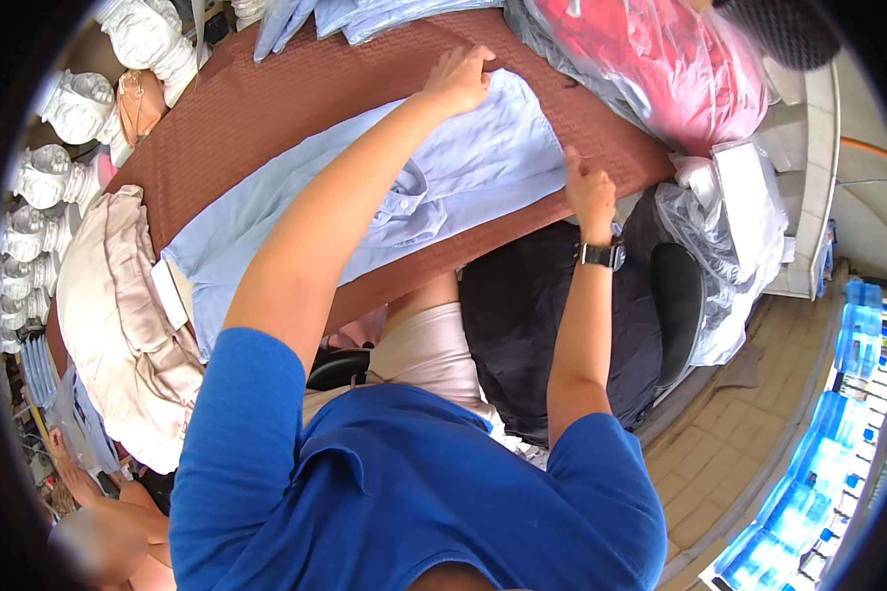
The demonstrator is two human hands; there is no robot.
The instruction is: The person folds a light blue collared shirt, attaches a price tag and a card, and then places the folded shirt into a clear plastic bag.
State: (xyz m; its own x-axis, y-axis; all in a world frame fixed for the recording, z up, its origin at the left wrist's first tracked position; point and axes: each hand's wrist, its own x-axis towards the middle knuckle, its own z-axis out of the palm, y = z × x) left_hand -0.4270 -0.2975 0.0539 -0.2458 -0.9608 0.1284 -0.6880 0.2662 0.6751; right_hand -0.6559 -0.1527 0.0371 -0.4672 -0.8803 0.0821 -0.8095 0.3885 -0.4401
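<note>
A light blue button-up shirt (483, 148) lies stretched lengthwise across a table with a brown textured cover (237, 108). Its collar or cuff folds and buttons show near the middle, partly behind my left forearm. At the shirt's far edge, my left hand (460, 81) is closed, its fingertips pinching the cloth by the upper corner. My right hand (591, 197), with a dark watch on the wrist, is curled closed at the right end of the shirt, gripping its near corner. Between the two hands the end of the shirt lies fairly flat.
Beige satiny cloth (118, 315) is heaped at the left. Plastic-bagged blue garments (384, 18) lie at the far edge, and a bagged pink bundle (660, 69) at the far right. A black garment (552, 325) hangs by my lap. Another person (138, 522) is at lower left.
</note>
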